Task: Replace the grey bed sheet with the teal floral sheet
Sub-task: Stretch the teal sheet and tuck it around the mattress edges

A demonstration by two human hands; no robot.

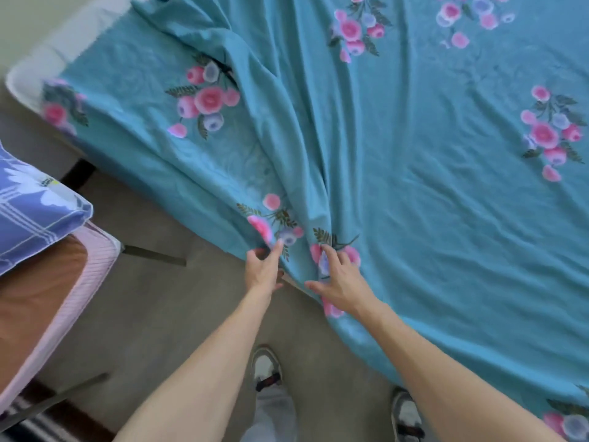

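The teal floral sheet [398, 161] lies spread over the bed, with long folds running from the far left toward the near edge. My left hand [263, 269] is at the sheet's hanging edge, fingers fairly straight and touching the cloth. My right hand [341, 279] rests flat on the sheet just right of the folds, fingers spread over a flower print. A white mattress corner [28, 78] shows bare at the far left. No grey sheet is in view.
A blue-and-white patterned pillow [35, 212] sits on a chair with a pink cover [63, 301] at the left. Beige floor [178, 307] lies between chair and bed. My shoes [266, 368] stand close to the bed edge.
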